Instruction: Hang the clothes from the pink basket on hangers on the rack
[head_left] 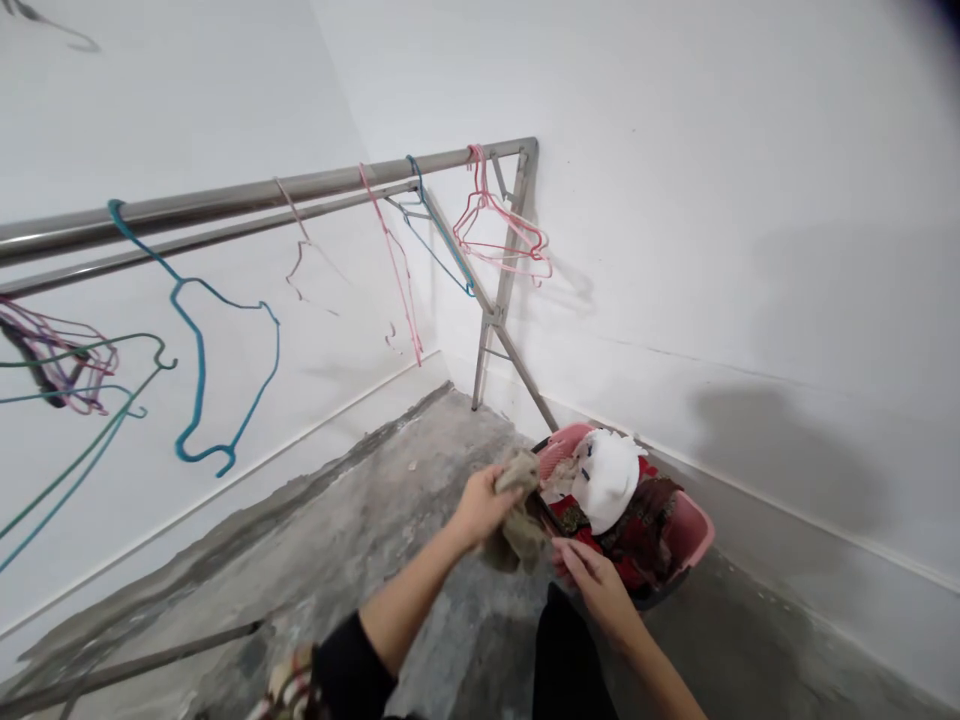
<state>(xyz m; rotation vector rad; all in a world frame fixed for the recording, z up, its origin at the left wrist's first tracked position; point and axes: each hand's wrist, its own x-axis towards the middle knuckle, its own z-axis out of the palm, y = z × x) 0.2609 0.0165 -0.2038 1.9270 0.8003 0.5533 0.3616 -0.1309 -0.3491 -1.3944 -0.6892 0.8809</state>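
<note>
Below, left hand (482, 508) gripping olive cloth (517, 540), right hand (596, 585), grip unclear, beside 1 pink basket (699, 532).

No readable text, labels, numbers or signs

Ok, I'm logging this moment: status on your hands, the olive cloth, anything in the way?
Left hand gripping olive cloth, bunched. Right hand by basket, hold unclear. White cloth in basket; nothing visibly blocking either hand.

The rail (225, 199) is glossy metal, the held cloth (517, 535) matt, the floor (360, 520) rough.
</note>
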